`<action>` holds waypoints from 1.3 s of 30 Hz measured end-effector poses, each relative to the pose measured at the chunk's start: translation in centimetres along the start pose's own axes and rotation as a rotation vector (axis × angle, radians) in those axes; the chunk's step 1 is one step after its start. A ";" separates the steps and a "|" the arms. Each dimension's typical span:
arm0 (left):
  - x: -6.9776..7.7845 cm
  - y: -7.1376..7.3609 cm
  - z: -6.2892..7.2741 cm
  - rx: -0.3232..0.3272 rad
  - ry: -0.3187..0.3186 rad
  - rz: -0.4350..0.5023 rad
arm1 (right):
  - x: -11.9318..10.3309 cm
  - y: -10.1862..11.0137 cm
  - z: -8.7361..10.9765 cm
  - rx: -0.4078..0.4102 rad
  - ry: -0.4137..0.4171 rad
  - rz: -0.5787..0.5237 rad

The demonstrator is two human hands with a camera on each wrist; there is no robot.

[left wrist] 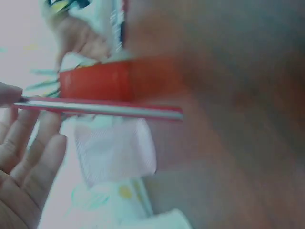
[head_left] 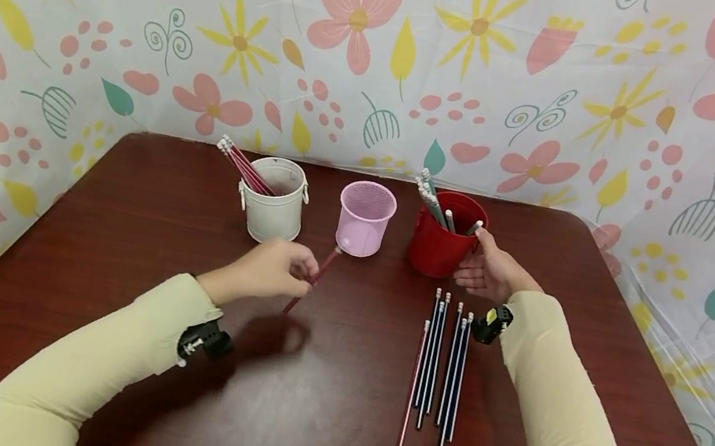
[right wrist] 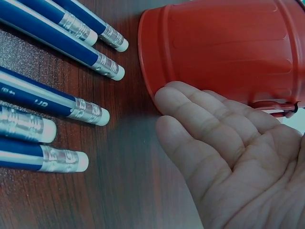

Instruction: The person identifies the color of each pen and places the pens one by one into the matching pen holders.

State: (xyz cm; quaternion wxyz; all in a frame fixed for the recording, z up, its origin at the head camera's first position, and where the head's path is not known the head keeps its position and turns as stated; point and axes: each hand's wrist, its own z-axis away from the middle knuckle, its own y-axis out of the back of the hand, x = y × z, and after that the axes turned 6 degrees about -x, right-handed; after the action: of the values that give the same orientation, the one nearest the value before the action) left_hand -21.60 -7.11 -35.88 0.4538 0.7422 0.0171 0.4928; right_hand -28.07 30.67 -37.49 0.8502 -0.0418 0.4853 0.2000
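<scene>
In the head view my left hand (head_left: pixel 273 270) pinches a red pencil (left wrist: pixel 114 109), which slants with its eraser end toward the pink mesh cup (head_left: pixel 364 228). My right hand (head_left: pixel 496 271) is at the right side of the red bucket (head_left: pixel 436 245), one digit up at its rim beside a pencil's eraser end. Its other fingers (right wrist: pixel 205 119) extend along the bucket's lower wall in the right wrist view. Green pencils (head_left: pixel 431 202) lean inside that bucket. The left wrist view is blurred.
A white bucket (head_left: pixel 273 212) with red pencils (head_left: pixel 247 172) stands at the back left. Several dark blue pencils (head_left: pixel 453 383) and one red pencil (head_left: pixel 411 392) lie in front of the red bucket. A patterned cloth (head_left: pixel 349 110) hangs behind the table (head_left: pixel 309 414).
</scene>
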 end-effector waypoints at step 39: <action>-1.7 12.0 -4.6 0.816 0.384 0.489 | 0.3 0.2 -0.4 0.008 0.006 0.013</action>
State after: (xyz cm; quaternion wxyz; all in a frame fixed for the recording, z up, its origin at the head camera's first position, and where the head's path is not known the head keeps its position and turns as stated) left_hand -31.03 -11.96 -28.34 -0.0126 0.7375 0.1171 0.6650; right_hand -28.29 30.87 -37.93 0.8475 -0.0356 0.4890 0.2034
